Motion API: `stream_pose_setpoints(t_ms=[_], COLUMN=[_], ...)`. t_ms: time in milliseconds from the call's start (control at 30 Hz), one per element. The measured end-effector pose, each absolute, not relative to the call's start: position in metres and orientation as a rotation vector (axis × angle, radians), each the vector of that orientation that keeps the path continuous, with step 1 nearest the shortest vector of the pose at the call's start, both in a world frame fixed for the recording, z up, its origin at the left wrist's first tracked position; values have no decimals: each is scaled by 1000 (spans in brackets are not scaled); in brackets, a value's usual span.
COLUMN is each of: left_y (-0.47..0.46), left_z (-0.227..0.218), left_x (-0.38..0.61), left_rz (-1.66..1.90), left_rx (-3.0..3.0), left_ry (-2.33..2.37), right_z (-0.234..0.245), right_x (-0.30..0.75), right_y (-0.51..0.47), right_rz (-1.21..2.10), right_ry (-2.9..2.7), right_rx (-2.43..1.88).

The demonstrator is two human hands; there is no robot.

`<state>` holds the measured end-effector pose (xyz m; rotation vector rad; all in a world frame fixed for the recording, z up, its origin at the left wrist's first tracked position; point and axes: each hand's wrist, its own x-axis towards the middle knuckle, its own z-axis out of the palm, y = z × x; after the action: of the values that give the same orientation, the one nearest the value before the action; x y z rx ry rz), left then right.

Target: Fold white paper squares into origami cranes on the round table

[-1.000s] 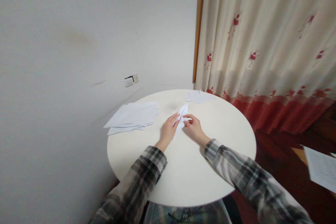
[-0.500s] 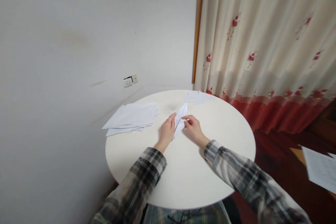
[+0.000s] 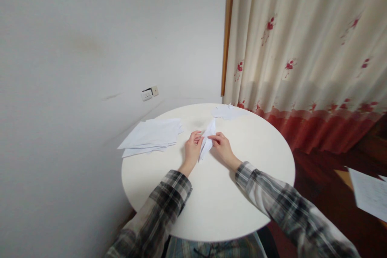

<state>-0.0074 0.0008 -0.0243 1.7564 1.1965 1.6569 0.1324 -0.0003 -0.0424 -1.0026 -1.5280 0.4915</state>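
Observation:
A narrow piece of folded white paper (image 3: 208,141), pointed at its far end, is held tilted over the middle of the round white table (image 3: 217,201). My left hand (image 3: 192,146) grips its left edge, with the thumb on the near face and the fingers behind. My right hand (image 3: 222,145) pinches the paper's right side between thumb and fingertips. Parts of the paper's lower edge and some fingertips are hidden.
A stack of white sheets (image 3: 152,134) lies at the table's left. Torn-edged paper (image 3: 228,111) rests at the far edge. A wall socket (image 3: 146,95) and a floral curtain (image 3: 287,48) are behind. Written sheets (image 3: 370,193) lie low at the right.
The folded paper has turned slightly, so its creased opening shows less. My left fingers have shifted on its edge, and my right fingertips have moved slightly left across it.

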Motion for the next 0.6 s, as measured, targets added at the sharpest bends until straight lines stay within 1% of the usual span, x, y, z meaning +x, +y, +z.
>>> stream_pose_setpoints(t_ms=[200, 367, 467, 600], left_y=[3, 1, 0, 1], left_z=[-29, -30, -30, -31], left_x=[-6, -7, -8, -8], left_rz=[1650, 1609, 1589, 1538], left_rx=[1853, 2240, 2461, 2547], left_ry=[1213, 1136, 1044, 1055], right_z=[-41, -34, -31, -33], right_x=[133, 129, 127, 126], right_y=[-1, -8, -10, -7], right_rz=[527, 635, 602, 555], right_ry=[-1490, -1482, -1461, -1402], right_rx=[-991, -928, -958, -1004])
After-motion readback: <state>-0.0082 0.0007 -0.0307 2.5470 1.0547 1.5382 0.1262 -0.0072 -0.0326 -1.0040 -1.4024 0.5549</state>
